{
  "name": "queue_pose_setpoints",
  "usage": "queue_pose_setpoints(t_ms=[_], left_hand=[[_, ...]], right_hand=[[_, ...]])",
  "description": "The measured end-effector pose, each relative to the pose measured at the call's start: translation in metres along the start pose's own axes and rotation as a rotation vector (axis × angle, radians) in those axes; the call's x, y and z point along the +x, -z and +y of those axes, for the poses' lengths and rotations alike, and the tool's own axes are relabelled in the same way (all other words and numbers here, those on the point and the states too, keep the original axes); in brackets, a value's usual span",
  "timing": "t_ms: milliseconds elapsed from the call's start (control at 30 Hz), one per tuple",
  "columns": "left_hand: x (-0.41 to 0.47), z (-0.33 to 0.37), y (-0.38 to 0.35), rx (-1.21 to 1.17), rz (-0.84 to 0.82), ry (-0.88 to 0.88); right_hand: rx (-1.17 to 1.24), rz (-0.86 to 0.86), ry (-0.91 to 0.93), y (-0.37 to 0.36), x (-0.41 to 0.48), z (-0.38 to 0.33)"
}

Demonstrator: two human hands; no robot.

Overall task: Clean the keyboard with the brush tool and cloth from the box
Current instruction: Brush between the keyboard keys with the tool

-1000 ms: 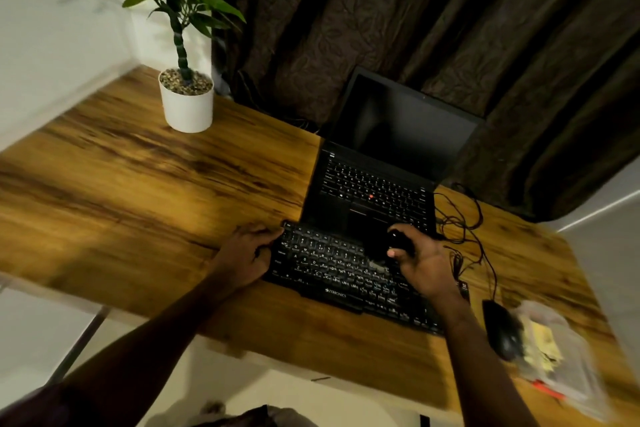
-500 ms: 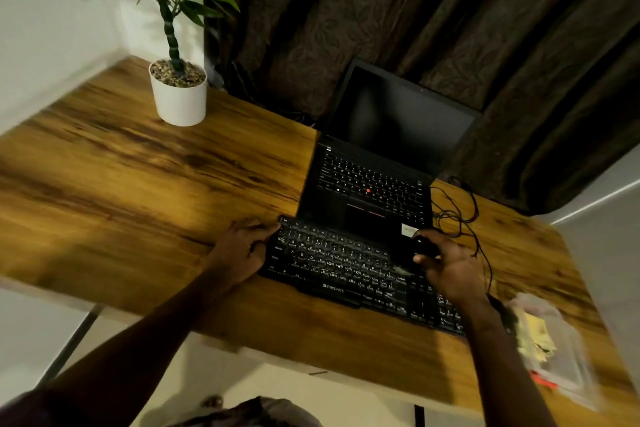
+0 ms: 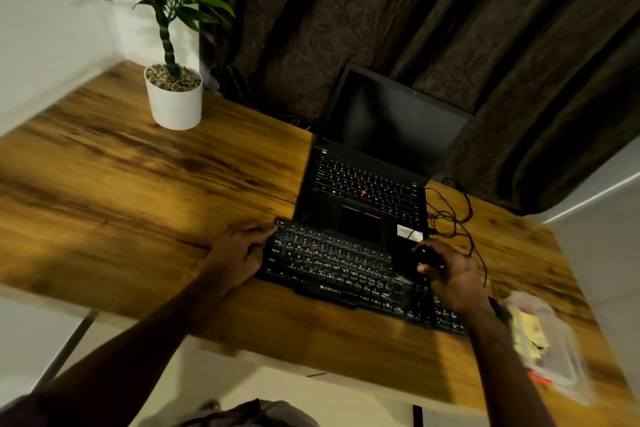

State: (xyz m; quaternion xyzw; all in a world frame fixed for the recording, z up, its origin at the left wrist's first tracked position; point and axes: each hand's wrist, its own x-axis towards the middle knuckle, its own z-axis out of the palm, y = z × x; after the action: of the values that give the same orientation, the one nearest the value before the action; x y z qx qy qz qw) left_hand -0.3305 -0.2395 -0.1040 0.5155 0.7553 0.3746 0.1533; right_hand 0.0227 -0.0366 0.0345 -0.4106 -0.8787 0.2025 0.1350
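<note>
On a wooden desk (image 3: pixel 138 184) before a dark curtain (image 3: pixel 381 10), the right hand (image 3: pixel 450 276) had its fingers curled round the dark brush (image 3: pixel 425 255), held over the right part of the keyboard (image 3: pixel 332 267). Left of that grip, the left hand (image 3: pixel 239 253) lay with fingers fairly straight against the keyboard's left end. The laptop (image 3: pixel 367 191) stood just beyond the grip, and the blurred clear box (image 3: pixel 557 357) lay to its right.

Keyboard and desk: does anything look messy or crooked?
Nothing is spilled or broken. The one untidy thing is the black cable, lying in a loose tangle on the desk right of the laptop. The keyboard sits snug against the laptop's front, left hand resting on its end, right hand gripping the dark brush tool.
</note>
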Motion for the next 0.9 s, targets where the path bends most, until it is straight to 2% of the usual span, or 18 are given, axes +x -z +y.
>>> queue_pose_setpoints(t_ms=[167,433,733,900], left_hand=[[0.001,-0.003,0.000,-0.006,-0.013,-0.034],[0.001,0.000,0.001,-0.032,0.021,-0.054],[0.000,-0.001,0.004,-0.023,0.043,-0.132],[-0.003,0.005,0.006,0.003,0.025,-0.091]], right_hand=[[0.067,-0.013,0.026,-0.019,0.000,-0.019],[0.001,-0.022,-0.075,0.001,-0.015,0.015],[0.077,-0.029,0.011,-0.025,0.002,-0.027],[0.035,-0.024,-0.064,-0.009,-0.008,-0.020]])
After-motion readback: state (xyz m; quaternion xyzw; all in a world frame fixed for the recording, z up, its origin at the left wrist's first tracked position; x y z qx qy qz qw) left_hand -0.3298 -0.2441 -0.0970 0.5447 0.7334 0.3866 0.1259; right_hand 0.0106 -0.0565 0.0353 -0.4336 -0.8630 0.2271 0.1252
